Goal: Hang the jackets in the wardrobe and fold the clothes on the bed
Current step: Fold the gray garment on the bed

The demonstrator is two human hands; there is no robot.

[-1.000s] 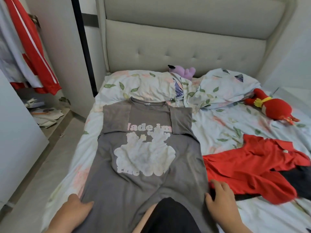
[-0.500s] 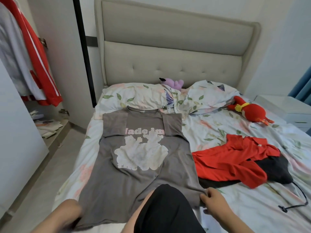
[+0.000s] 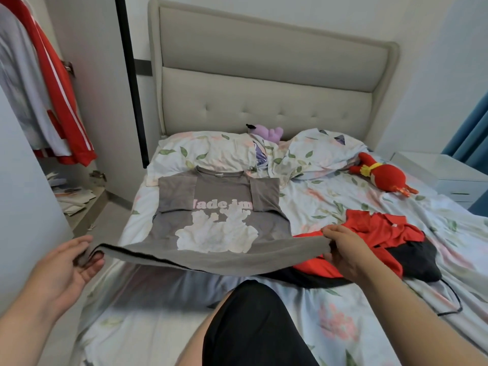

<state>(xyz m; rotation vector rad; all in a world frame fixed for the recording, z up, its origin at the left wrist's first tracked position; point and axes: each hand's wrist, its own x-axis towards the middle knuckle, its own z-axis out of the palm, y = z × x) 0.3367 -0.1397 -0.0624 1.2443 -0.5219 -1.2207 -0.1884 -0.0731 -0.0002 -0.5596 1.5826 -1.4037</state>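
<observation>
The left hand (image 3: 66,262) and right hand (image 3: 346,249) each pinch a corner of the grey T-shirt (image 3: 219,207) at its hem, holding that edge taut and raised off the bed (image 3: 330,207) at the end far from the headboard (image 3: 264,83). The collar end lies flat nearer the headboard, sleeves turned in. To fold it well, carry both corners toward the headboard level and together, lay the hem on the collar line, and keep the right corner from dragging the red garment (image 3: 383,231) touching it.

A beige tufted headboard (image 3: 266,101) meets a pale wall (image 3: 264,11), beside a white nightstand (image 3: 449,178).
</observation>
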